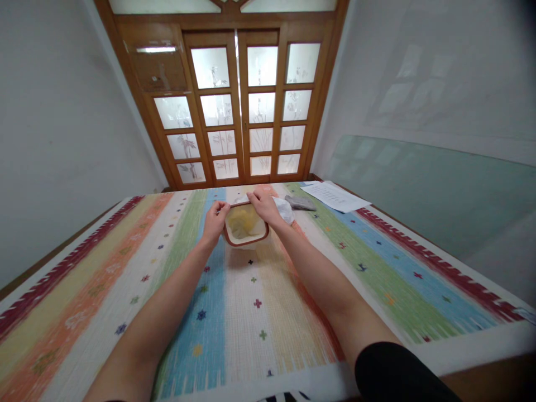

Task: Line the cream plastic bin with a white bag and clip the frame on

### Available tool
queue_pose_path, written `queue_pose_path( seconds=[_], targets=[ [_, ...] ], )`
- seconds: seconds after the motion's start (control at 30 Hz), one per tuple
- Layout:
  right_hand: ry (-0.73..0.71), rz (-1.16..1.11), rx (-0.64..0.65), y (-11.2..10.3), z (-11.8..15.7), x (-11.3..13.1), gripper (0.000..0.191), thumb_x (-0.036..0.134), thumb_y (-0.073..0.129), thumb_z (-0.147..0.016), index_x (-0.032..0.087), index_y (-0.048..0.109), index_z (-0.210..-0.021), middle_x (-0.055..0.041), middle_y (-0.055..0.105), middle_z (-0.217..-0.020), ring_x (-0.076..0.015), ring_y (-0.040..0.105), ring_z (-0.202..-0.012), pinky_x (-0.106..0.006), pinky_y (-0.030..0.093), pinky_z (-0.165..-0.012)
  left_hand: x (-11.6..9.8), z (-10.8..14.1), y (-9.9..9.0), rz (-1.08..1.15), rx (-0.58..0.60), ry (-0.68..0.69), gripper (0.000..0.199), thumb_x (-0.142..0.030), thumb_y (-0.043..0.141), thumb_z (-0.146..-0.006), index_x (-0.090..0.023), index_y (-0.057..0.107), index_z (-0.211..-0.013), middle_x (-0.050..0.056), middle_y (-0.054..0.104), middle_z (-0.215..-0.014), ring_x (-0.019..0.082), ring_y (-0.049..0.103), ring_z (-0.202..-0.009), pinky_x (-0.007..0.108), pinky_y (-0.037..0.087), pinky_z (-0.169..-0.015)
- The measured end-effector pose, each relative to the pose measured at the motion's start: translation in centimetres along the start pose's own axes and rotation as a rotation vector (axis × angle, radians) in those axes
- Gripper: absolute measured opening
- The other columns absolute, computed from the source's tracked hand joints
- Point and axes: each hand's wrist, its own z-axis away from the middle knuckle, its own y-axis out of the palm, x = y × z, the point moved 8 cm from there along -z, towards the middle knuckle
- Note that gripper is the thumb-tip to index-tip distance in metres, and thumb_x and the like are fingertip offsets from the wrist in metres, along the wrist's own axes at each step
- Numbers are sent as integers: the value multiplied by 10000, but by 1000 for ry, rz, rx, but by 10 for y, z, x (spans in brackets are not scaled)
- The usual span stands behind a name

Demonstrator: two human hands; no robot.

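A small squarish container (246, 242) with a reddish-brown rim is held above the middle of the striped cloth. Something yellowish (243, 220) shows inside it, too blurred to name. My left hand (215, 219) pinches the rim at its upper left corner. At the far edge, toward the upper right, my right hand (262, 205) has its fingers closed on the rim. A white crumpled item (285, 210) lies just right of my right hand, partly hidden by it. Beside that rests a grey folded cloth (300, 202).
The striped, patterned cloth (247, 312) covers the table. White printed sheets (335, 196) lie at the back right. Wooden doors with glass panes (240, 106) stand beyond the far edge, with walls at both sides. A pale green panel (419, 190) leans along the right wall.
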Motion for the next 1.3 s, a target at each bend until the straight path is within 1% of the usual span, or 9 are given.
queue_pose_path(
  seconds=[0.1,0.2,0.33,0.43,0.63,0.87,1.1,1.2,1.3],
  targets=[
    [12,-4,8,0,-2,-3,452,471,442,-1022,203,404,-659,21,491,-660,-141,469,-692,-269,277,-652,8,1,12,99,134,-66,356,-496,651,-871,-198,673,-1064,29,708,-958,200,646,-880,304,509,-822],
    [10,43,11,-3,-1,-1,464,493,431,-1030,203,433,-667,10,526,-683,-147,482,-703,-272,284,-658,3,1,15,49,171,-20,371,-489,593,-920,-202,693,-1131,63,724,-1126,243,656,-1052,360,507,-954],
    [-125,154,19,-7,4,19,448,500,453,-1029,198,494,-701,-16,589,-755,-156,501,-751,-276,284,-681,-7,1,18,-61,223,40,369,-477,535,-958,-210,704,-1146,70,723,-1197,257,637,-1157,390,469,-1056],
    [-192,232,45,-7,7,30,436,475,419,-1050,194,532,-736,-37,631,-816,-167,520,-791,-285,278,-693,-12,3,23,-86,266,63,379,-477,517,-966,-198,700,-1147,76,729,-1185,260,644,-1151,397,474,-1057],
    [-157,235,130,-4,6,27,485,436,352,-1075,189,551,-708,-36,637,-758,-168,542,-756,-293,278,-681,-16,7,25,-115,266,72,352,-466,518,-964,-201,688,-1123,73,732,-1165,258,658,-1120,391,488,-1032],
    [-224,325,-9,-16,12,44,371,426,423,-1061,195,613,-842,-56,676,-905,-185,562,-852,-292,290,-706,-16,10,26,-92,259,51,337,-464,531,-959,-210,656,-1143,72,723,-1149,246,666,-1084,392,509,-996],
    [-278,317,181,1,12,44,480,445,355,-1081,191,647,-797,-48,680,-835,-170,562,-798,-285,280,-689,-17,13,28,-36,280,39,346,-464,552,-956,-222,608,-1196,81,682,-1241,240,652,-1138,411,496,-1040],
    [-249,297,210,2,11,41,497,456,349,-1081,191,655,-793,-42,688,-821,-165,551,-764,-282,270,-673,-15,14,30,-16,299,18,350,-475,554,-954,-226,607,-1194,77,685,-1230,242,655,-1127,416,498,-1035],
    [-241,324,162,-3,11,44,467,449,369,-1077,190,655,-816,-48,690,-848,-171,554,-789,-285,267,-676,-12,13,30,-3,304,5,357,-482,556,-956,-228,602,-1202,77,686,-1226,243,657,-1118,424,498,-1035]
  ],
)
